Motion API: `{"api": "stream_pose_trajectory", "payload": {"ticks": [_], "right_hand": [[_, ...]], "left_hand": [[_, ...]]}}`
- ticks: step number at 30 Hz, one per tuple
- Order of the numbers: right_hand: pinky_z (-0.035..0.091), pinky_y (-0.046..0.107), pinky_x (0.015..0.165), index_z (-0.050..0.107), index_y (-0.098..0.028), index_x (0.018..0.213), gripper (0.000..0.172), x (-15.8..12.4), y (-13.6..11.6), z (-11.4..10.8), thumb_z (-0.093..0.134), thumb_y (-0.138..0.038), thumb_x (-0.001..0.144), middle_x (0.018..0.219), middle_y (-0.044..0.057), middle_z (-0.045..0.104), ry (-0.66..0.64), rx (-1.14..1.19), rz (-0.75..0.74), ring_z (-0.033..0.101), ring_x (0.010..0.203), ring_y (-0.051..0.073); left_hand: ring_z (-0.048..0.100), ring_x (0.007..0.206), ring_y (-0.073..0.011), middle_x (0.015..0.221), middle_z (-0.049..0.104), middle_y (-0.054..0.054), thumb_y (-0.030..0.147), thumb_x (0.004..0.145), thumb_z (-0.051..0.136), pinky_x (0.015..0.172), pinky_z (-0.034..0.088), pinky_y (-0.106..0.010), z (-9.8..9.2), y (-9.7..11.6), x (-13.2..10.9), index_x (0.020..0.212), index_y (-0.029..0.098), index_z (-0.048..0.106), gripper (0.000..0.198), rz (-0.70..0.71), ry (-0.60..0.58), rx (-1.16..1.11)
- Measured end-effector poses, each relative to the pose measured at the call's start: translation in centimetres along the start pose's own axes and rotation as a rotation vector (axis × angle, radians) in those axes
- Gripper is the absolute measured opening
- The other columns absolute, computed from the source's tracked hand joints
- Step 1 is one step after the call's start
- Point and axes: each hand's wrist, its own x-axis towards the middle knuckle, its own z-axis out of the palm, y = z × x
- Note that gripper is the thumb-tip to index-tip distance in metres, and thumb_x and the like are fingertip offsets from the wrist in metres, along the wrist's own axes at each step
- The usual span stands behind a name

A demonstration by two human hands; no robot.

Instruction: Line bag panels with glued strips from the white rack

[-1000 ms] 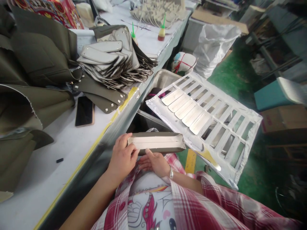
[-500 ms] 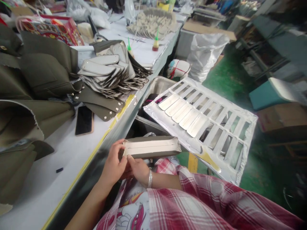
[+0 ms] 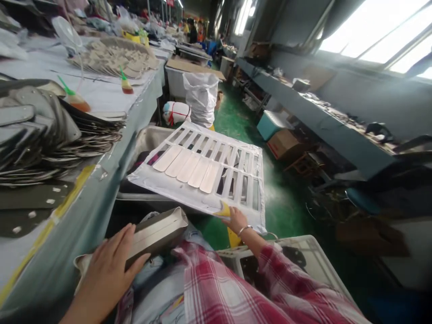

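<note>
grn floor (image 3: 280, 202), brt windows (image 3: 371, 38)

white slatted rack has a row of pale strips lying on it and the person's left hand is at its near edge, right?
Not quite: the right hand, not the left hand, is at the near edge of the white slatted rack, as the head view shows. The row of pale strips does lie on it.

My right hand (image 3: 236, 219) is at the near edge of the white rack (image 3: 148, 176); open green floor (image 3: 281, 191) lies past its right side. A crate (image 3: 313, 244) stands in the way below my right forearm (image 3: 255, 241). Under my left hand (image 3: 106, 270), the long case (image 3: 157, 234) blocks the way down, and the table (image 3: 108, 104) bounds the left.
</note>
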Motion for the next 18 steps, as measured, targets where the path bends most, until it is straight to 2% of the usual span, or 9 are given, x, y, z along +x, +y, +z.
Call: {"api": "stream_pose_trajectory", "payload": {"ticks": [3,7,9,11,14,18], "right_hand": [[0.033,0.043,0.094,0.044,-0.011,0.125,0.07,2.3,2.8,1.3,0.075,-0.025,0.064,0.122,0.02,0.046,0.009,-0.151,0.032,0.041,0.115,0.032],[0.035,0.044,0.09,0.044,-0.01,0.127,0.076,4.2,3.8,1.7,0.076,-0.039,0.063,0.114,0.02,0.048,-0.008,-0.263,-0.02,0.044,0.108,0.034],[0.036,0.044,0.09,0.041,-0.014,0.131,0.08,4.8,3.8,1.6,0.073,-0.047,0.065,0.117,0.018,0.047,-0.014,-0.293,-0.087,0.043,0.109,0.034],[0.035,0.042,0.092,0.038,-0.023,0.134,0.076,5.4,3.7,1.8,0.069,-0.048,0.069,0.128,0.015,0.041,-0.026,-0.316,-0.192,0.039,0.115,0.032],[0.035,0.038,0.094,0.052,-0.025,0.122,0.056,6.2,3.0,2.4,0.07,-0.035,0.071,0.136,0.01,0.035,-0.068,-0.339,-0.351,0.035,0.121,0.029],[0.038,0.033,0.09,0.062,-0.015,0.099,0.032,7.4,2.5,2.5,0.07,-0.024,0.069,0.117,0.012,0.051,-0.09,-0.309,-0.465,0.043,0.111,0.027]], "left_hand": [[0.043,0.122,-0.0309,0.134,0.047,-0.016,0.055,0.083,0.042,0.103,0.028,-0.049,1.6,1.2,2.4,0.133,0.013,0.039,0.065,0.088,-0.115,0.213],[0.04,0.125,-0.0274,0.139,0.042,-0.013,0.058,0.081,0.043,0.105,0.025,-0.045,2.6,1.9,3.7,0.136,0.013,0.036,0.071,0.091,-0.185,0.315],[0.039,0.126,-0.0268,0.139,0.041,-0.013,0.061,0.08,0.044,0.105,0.023,-0.044,2.7,2.1,3.9,0.137,0.013,0.034,0.075,0.076,-0.194,0.321],[0.039,0.126,-0.0272,0.139,0.041,-0.013,0.062,0.078,0.046,0.106,0.022,-0.045,2.8,2.3,4.0,0.137,0.013,0.033,0.078,0.06,-0.196,0.32],[0.037,0.126,-0.027,0.14,0.041,-0.013,0.063,0.077,0.048,0.107,0.02,-0.045,2.7,2.6,4.2,0.137,0.012,0.032,0.08,0.035,-0.217,0.31],[0.035,0.129,-0.0256,0.142,0.038,-0.011,0.06,0.076,0.051,0.107,0.019,-0.043,1.7,3.2,4.8,0.138,0.014,0.031,0.079,-0.03,-0.311,0.288]]}}
